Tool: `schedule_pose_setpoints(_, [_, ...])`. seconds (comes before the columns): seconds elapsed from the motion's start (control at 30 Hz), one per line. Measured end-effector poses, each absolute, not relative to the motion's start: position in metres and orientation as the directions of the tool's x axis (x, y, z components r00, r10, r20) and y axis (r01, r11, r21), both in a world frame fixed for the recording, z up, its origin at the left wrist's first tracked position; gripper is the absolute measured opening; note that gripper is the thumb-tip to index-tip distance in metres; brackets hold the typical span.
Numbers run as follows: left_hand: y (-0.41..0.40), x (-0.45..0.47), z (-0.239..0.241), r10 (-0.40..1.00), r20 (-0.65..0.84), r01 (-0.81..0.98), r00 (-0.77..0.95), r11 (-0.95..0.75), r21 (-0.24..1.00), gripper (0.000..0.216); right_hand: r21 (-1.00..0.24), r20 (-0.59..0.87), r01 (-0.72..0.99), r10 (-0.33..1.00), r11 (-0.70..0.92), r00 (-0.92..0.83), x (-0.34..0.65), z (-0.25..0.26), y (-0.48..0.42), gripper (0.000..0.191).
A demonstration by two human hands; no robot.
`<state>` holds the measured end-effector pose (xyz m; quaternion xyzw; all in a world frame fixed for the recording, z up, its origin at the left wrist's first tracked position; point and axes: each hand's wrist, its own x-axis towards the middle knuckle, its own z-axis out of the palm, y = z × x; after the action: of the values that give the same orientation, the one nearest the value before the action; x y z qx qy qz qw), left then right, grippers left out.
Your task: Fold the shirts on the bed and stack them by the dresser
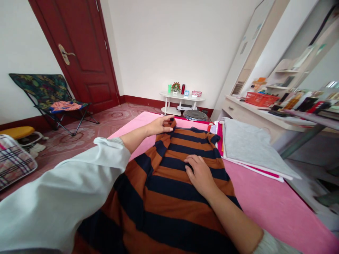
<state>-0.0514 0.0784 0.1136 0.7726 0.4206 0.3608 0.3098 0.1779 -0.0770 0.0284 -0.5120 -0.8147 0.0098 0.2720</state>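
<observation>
The striped shirt (169,197) lies spread on the pink bed (265,201), running from the near edge toward the far end. The left hand (160,126) pinches the far edge of the shirt, fingers closed on a fold of cloth at what looks like the collar or a corner. The right hand (200,174) lies flat and open on the middle of the shirt, pressing it down. By the look of it, this is the smoothing and folding step: one hand pins, the other draws the edge. The next move would call for keeping the cloth taut between the two hands so that the fold lies straight.

To the right of the shirt, touching it, is a stack of folded clothes (249,148), grey on top. On the counter (254,111) at far right stands a red basket (261,99); what it holds I cannot tell.
</observation>
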Motion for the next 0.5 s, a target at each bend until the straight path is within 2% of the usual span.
schedule_pose_setpoints(0.07, [0.055, -0.047, 0.109, 0.813, 0.236, 0.388, 0.533, -0.482, 0.785, 0.084, -0.305, 0.440, 0.822, 0.836, 0.482, -0.327, 0.179, 0.029, -0.078, 0.021])
schedule_pose_setpoints(0.1, [0.042, -0.053, 0.104, 0.820, 0.203, 0.439, 0.535, -0.476, 0.762, 0.084, -0.308, 0.443, 0.818, 0.834, 0.485, -0.328, 0.180, 0.029, -0.078, 0.021])
schedule_pose_setpoints(0.17, [0.015, -0.074, 0.092, 0.875, 0.146, 0.587, 0.462, -0.425, 0.689, 0.082, -0.311, 0.447, 0.815, 0.832, 0.489, -0.328, 0.180, 0.029, -0.078, 0.020])
schedule_pose_setpoints(0.27, [-0.028, -0.118, 0.074, 0.951, 0.007, 0.762, 0.309, -0.252, 0.597, 0.083, -0.301, 0.453, 0.821, 0.830, 0.485, -0.325, 0.178, 0.028, -0.079, 0.020])
schedule_pose_setpoints(0.4, [-0.087, -0.165, 0.064, 0.968, -0.060, 0.798, 0.245, -0.167, 0.579, 0.060, -0.274, 0.456, 0.837, 0.831, 0.473, -0.320, 0.177, 0.028, -0.080, 0.020])
schedule_pose_setpoints(0.5, [-0.127, -0.188, 0.069, 0.967, -0.145, 0.756, 0.209, -0.066, 0.651, 0.042, -0.254, 0.412, 0.855, 0.850, 0.453, -0.328, 0.178, 0.033, -0.075, 0.020])
